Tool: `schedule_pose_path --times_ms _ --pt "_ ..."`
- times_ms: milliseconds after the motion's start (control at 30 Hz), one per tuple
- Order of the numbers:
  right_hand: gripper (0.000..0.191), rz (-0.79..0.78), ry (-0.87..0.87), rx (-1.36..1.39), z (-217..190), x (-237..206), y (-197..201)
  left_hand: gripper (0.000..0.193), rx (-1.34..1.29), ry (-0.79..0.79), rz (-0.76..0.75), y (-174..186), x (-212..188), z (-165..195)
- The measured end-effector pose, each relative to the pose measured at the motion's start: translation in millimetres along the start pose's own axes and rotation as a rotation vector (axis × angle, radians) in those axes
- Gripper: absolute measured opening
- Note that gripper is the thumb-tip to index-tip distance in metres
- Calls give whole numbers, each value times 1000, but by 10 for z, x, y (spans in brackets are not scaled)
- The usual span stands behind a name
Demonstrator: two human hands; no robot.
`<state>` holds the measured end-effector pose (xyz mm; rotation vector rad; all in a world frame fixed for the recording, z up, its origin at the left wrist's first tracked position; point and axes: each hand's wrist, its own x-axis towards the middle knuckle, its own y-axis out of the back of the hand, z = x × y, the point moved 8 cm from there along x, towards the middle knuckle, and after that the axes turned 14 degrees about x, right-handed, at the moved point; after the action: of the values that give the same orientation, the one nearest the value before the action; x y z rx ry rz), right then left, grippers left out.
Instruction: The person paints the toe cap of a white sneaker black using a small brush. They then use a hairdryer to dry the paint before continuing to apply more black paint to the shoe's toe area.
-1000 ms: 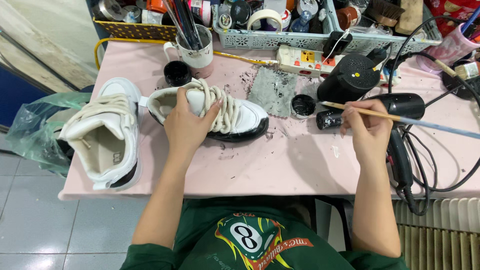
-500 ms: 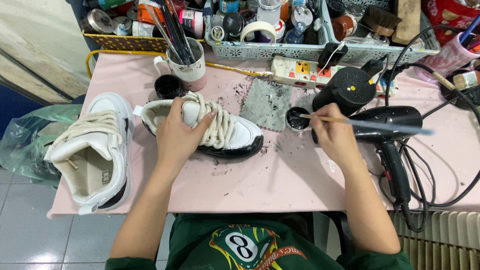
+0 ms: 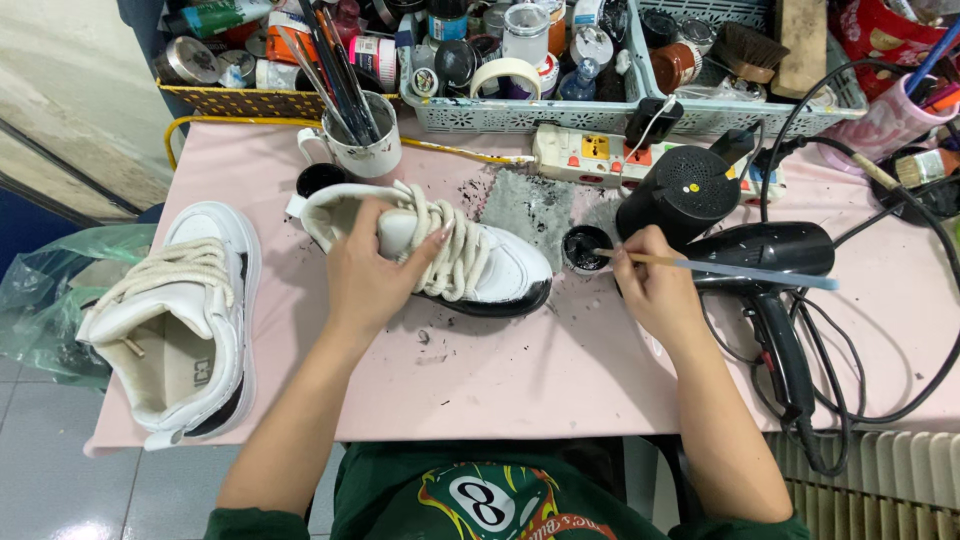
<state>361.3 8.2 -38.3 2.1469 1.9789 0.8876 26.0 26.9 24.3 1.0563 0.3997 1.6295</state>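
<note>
The white lace-up sneaker with a black-painted sole edge (image 3: 455, 262) lies on its side near the middle of the pink bench (image 3: 520, 375), toe pointing to the person's right. The left hand (image 3: 375, 275) is clamped over its laced upper, fingers wrapped across the tongue and thick cream laces, pinning it down. The right hand (image 3: 655, 290) is closed in a pencil grip on a thin long-handled paintbrush (image 3: 715, 268), whose tip sits in the small round pot of black paint (image 3: 583, 248) just beside the toe.

The step in hand looks like loading the brush for painting the sole edge black; the next move would call for a steady, light stroke along the rim without touching the white upper.

Black flecks spot the bench around the sneaker. Just behind the pot stands a black cylindrical speaker (image 3: 688, 195), with a black hair dryer (image 3: 775, 260) to its right. A second white sneaker (image 3: 180, 320) lies at the left edge, well apart
</note>
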Motion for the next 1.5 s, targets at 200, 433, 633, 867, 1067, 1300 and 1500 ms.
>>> schedule_pose_path --times_ms 200,433,633,867,1067,1300,1500 --pt "16 5 -18 -29 12 -72 23 41 118 -39 90 -14 -178 15" --pt "15 71 29 -44 31 -121 79 38 117 -6 228 150 -268 -55" --pt "12 112 118 -13 -27 -159 172 39 64 73 165 119 -238 -154" --pt "18 205 296 628 -234 -261 389 43 40 145 96 74 -236 -187" --pt "16 -2 557 431 -568 -309 15 44 42 160 81 69 -247 -173" --pt "22 -72 672 268 -690 -384 -278 45 44 180 61 56 -257 -173" --pt "21 -95 639 406 -620 -430 -268 45 53 142 87 76 -259 -136"
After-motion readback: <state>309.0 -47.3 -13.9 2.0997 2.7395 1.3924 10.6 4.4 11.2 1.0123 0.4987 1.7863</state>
